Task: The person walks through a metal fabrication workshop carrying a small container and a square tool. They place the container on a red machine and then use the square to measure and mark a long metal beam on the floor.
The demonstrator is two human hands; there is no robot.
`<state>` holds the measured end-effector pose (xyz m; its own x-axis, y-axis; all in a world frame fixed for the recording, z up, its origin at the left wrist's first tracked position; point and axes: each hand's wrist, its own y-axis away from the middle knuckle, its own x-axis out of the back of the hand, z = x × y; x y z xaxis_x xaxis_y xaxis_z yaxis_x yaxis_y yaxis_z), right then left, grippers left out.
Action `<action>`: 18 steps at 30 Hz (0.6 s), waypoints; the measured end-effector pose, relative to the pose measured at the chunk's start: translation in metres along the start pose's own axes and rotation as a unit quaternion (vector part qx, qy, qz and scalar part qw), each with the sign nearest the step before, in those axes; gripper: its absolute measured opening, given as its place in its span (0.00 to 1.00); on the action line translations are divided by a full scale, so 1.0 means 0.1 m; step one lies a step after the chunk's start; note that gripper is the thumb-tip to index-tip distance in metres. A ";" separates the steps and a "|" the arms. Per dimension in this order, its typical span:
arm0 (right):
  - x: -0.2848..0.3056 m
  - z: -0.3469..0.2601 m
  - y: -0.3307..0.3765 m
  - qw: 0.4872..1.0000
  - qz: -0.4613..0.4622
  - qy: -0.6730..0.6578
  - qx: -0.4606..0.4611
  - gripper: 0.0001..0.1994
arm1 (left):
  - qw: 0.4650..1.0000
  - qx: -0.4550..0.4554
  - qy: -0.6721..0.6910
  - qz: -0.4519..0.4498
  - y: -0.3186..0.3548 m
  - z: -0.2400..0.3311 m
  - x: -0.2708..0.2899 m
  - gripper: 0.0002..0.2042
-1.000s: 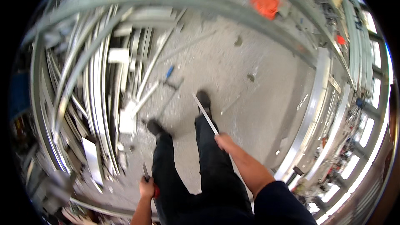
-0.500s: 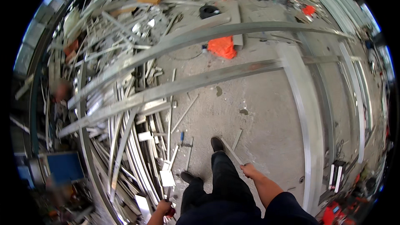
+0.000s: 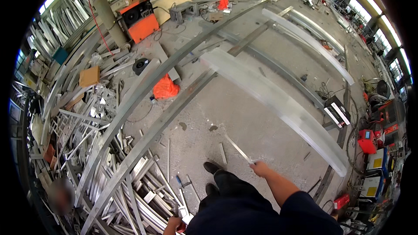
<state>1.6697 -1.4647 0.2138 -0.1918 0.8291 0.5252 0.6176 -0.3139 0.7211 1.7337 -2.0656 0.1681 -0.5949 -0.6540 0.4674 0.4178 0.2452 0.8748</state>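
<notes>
My right hand [image 3: 260, 169] is closed around one end of a thin, flat metal strip [image 3: 237, 148], which points forward and left above the concrete floor. At the lower edge, my left hand [image 3: 174, 223] is closed on a red-handled tool [image 3: 181, 227]; a dark narrow part rises above the fingers, and its exact kind is unclear. Beyond my right hand, a wide pale metal beam [image 3: 278, 104] lies across long grey steel rails [image 3: 174, 114]. A short metal strip [image 3: 223, 153] rests on the floor ahead of my shoes.
Metal offcuts [image 3: 143, 178] pile up on the left, with a blue-handled tool [image 3: 179, 180] beside them. An orange machine [image 3: 141, 21], a gas cylinder [image 3: 109, 19] and an orange bag [image 3: 165, 88] stand or lie farther off. At right are a red box-shaped device [image 3: 367, 141] and cables.
My view has turned to the right, so the rails and piles now sit farther left and slant more. Both hands keep their hold, and the strip still points forward and left.
</notes>
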 end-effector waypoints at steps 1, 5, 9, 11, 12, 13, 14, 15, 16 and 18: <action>0.05 0.15 0.23 1.000 -0.006 -0.005 -0.029 0.23 | 1.000 0.024 -0.013 -0.011 -0.03 -0.01 0.00 0.18; 0.08 1.11 0.98 0.994 0.017 -0.011 -0.111 0.24 | 0.991 0.093 -0.010 -0.091 -0.02 -0.18 0.14 0.15; 0.04 2.16 1.50 0.980 0.036 -0.010 -0.193 0.21 | 0.987 0.084 -0.085 -0.110 0.10 -0.03 0.20 0.16; 0.03 2.39 1.71 0.950 0.062 -0.107 -0.285 0.20 | 0.985 0.069 -0.113 -0.106 0.20 0.12 0.24 0.17; 0.02 2.51 1.79 0.943 0.066 -0.127 -0.300 0.20 | 0.984 0.059 -0.130 -0.106 0.24 0.26 0.25 0.17; -0.03 2.62 1.82 0.929 0.070 -0.175 -0.317 0.18 | 0.982 0.050 -0.145 -0.108 0.27 0.38 0.24 0.17; -0.07 2.72 1.84 0.913 0.074 -0.221 -0.334 0.15 | 0.981 0.041 -0.157 -0.104 0.28 0.54 0.21 0.17; -0.11 2.81 1.82 0.895 0.076 -0.268 -0.348 0.13 | 0.979 0.032 -0.173 -0.098 0.29 0.71 0.21 0.18; -0.06 2.87 1.81 0.875 0.078 -0.312 -0.363 0.10 | 0.977 0.024 -0.189 -0.090 0.30 0.87 0.18 0.18; -0.01 2.94 1.68 0.871 0.077 -0.343 -0.343 0.10 | 0.966 -0.019 -0.249 -0.066 0.29 1.29 0.10 0.18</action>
<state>1.9980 -1.3822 0.2012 0.4989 0.7605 0.4156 -0.0498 -0.4537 0.8898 1.6514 -1.9728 0.2143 -0.8975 -0.2506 0.3629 0.3341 0.1505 0.9304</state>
